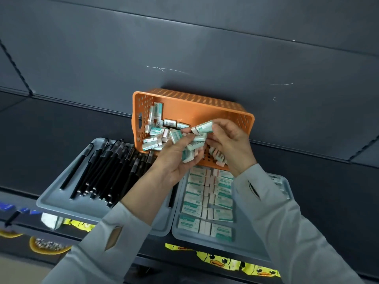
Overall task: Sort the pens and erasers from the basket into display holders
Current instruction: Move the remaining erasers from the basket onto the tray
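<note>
An orange perforated basket (205,107) lies tipped against the dark back wall, with several white-and-teal erasers (158,130) loose inside. My left hand (174,158) cups a stack of several erasers (192,144) in front of the basket. My right hand (229,144) pinches one eraser (203,127) just above that stack. Below them, the right grey tray (256,249) holds rows of erasers (207,203). The left grey tray (61,201) holds several black pens (106,169).
The trays sit on a dark shelf (41,130) with a dark wall behind. Yellow duck-print packages (219,261) hang below the shelf edge. Round orange items (47,244) and a white object (49,220) lie lower left.
</note>
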